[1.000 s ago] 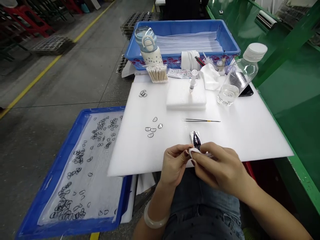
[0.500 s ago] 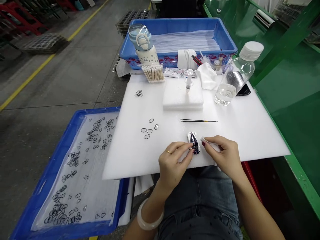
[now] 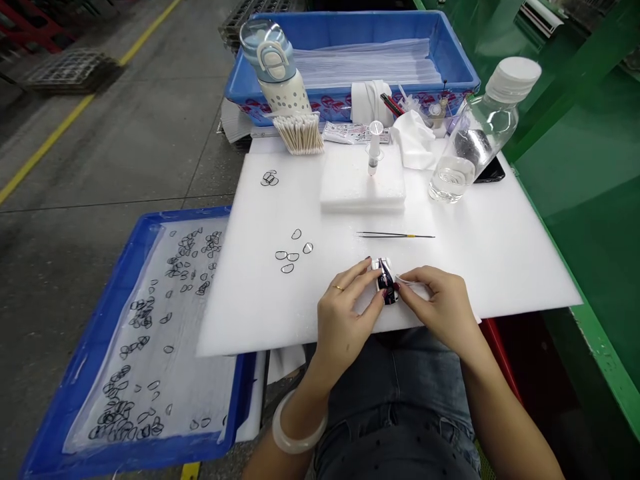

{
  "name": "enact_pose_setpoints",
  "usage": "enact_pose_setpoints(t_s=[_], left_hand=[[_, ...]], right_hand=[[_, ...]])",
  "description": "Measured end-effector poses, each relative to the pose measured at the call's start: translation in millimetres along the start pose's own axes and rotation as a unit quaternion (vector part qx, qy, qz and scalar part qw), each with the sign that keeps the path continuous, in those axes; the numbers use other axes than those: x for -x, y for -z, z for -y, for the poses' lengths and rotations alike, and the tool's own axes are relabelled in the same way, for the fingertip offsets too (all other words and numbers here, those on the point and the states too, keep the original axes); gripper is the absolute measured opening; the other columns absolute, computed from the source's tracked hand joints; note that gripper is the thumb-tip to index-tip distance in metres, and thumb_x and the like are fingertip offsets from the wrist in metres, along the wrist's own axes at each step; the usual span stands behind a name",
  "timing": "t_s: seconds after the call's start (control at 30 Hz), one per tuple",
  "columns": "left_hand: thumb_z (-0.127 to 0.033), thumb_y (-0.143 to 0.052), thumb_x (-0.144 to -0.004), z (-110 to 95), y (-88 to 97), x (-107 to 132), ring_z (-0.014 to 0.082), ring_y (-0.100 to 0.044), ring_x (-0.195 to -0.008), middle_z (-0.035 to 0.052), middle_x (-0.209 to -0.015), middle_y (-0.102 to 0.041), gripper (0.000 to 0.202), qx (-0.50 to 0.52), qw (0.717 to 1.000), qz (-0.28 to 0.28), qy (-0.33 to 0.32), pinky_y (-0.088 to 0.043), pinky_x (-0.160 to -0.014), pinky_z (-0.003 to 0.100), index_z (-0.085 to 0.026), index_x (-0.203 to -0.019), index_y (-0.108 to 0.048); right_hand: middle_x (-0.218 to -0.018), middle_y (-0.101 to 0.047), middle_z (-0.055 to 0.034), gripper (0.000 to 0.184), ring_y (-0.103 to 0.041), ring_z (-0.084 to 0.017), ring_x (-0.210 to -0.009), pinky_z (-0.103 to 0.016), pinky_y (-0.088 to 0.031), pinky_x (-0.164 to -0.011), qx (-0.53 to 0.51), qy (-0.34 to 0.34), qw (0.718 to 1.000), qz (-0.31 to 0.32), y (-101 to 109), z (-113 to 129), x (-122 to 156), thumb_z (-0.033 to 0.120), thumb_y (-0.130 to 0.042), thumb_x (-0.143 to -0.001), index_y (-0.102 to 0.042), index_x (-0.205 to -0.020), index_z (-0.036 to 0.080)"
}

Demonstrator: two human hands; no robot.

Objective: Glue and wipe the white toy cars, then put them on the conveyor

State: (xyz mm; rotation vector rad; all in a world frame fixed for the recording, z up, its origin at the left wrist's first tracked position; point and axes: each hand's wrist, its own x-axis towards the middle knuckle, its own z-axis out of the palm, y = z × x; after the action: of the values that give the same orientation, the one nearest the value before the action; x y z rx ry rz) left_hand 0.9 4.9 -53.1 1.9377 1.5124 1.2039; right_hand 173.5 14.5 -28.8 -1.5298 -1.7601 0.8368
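Observation:
A small glossy dark part with white edges (image 3: 386, 280) lies near the front of the white foam board (image 3: 240, 313). My left hand (image 3: 347, 307) grips it from the left, thumb and fingers against its side. At its right edge, my right hand (image 3: 440, 300) pinches a white cloth or tissue (image 3: 419, 289), most of it hidden by the fingers. Tweezers with a yellow band (image 3: 396, 235) rest on the board beyond the hands. Several thin black rings (image 3: 293, 257) lie to the left, and a small cluster of rings (image 3: 269, 178) sits farther back.
A syringe (image 3: 374, 148) stands in a foam block (image 3: 363, 190). Behind are cotton swabs (image 3: 299, 135), a flask (image 3: 277, 70), and a blue bin (image 3: 350, 23). A clear bottle (image 3: 470, 147) leans at right. A lower blue tray (image 3: 95, 333) carries many rings.
My right hand has moved left with the white cloth, up to the dark part's right edge. My left index finger has lifted and stretched forward. The view has shifted slightly.

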Motion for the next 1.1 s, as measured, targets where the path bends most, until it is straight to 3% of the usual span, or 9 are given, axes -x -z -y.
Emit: enact_pose_setpoints(t_s=[0.47,0.77,0.87,1.0,1.03,1.1], left_hand=[[-0.017,-0.071,-0.084,-0.9,1.1,0.1,0.0257,-0.067,-0.112,0.0100,-0.123,-0.071,0.028,0.001,1.000,0.010,0.005,-0.058,-0.096,0.049,-0.020,-0.111,-0.071],[-0.012,-0.070,-0.081,-7.0,2.3,-4.6,0.0259,-0.065,-0.112,0.0069,-0.121,-0.070,0.027,0.022,0.997,0.033,0.069,-0.057,-0.092,0.048,-0.022,-0.106,-0.071],[-0.013,-0.071,-0.080,-4.2,11.8,-13.5,0.0270,-0.064,-0.113,0.0075,-0.124,-0.068,0.033,0.042,0.993,0.080,0.074,-0.060,-0.084,0.043,-0.024,-0.111,-0.069],[-0.011,-0.072,-0.082,7.2,23.1,-26.0,0.0293,-0.048,-0.135,0.0069,-0.146,-0.054,0.057,0.051,0.973,0.222,-0.031,-0.050,-0.104,0.051,-0.031,-0.133,-0.058],[-0.011,-0.072,-0.082,10.0,23.3,-27.4,0.0289,-0.047,-0.136,0.0067,-0.146,-0.054,0.055,0.050,0.968,0.237,-0.057,-0.047,-0.108,0.052,-0.031,-0.132,-0.059],[-0.017,-0.076,-0.082,14.1,20.3,-27.6,0.0276,-0.056,-0.124,0.0076,-0.134,-0.060,0.043,0.047,0.973,0.215,-0.070,-0.049,-0.104,0.050,-0.028,-0.122,-0.066]], right_hand=[[-0.085,-0.074,-0.0014,0.009,-0.069,-0.018,-0.078,-0.031,-0.052,-0.069,0.023,0.022,0.999,-0.016,-4.0,-2.0,1.1,0.022,-0.064,-0.090,-0.072,-0.090,0.021],[-0.083,-0.074,-0.0019,0.008,-0.069,-0.018,-0.076,-0.030,-0.051,-0.068,0.030,0.023,0.999,-0.027,-6.1,-2.1,1.4,0.023,-0.064,-0.090,-0.072,-0.088,0.020],[-0.084,-0.074,-0.0029,0.009,-0.069,-0.018,-0.075,-0.030,-0.052,-0.066,0.009,0.045,0.998,-0.047,-3.5,-3.9,4.3,0.024,-0.064,-0.090,-0.072,-0.089,0.021],[-0.085,-0.073,-0.0034,0.016,-0.068,-0.016,-0.073,-0.028,-0.053,-0.063,-0.014,0.093,0.990,-0.106,1.3,-8.5,14.9,0.021,-0.060,-0.093,-0.073,-0.101,0.022],[-0.084,-0.073,-0.0030,0.018,-0.067,-0.015,-0.070,-0.027,-0.053,-0.061,-0.005,0.108,0.987,-0.120,1.4,-10.0,17.9,0.018,-0.059,-0.093,-0.073,-0.103,0.022],[-0.082,-0.072,-0.0026,0.023,-0.065,-0.013,-0.066,-0.026,-0.051,-0.056,0.024,0.148,0.978,-0.142,-0.3,-13.7,23.1,0.014,-0.059,-0.092,-0.074,-0.106,0.024]])
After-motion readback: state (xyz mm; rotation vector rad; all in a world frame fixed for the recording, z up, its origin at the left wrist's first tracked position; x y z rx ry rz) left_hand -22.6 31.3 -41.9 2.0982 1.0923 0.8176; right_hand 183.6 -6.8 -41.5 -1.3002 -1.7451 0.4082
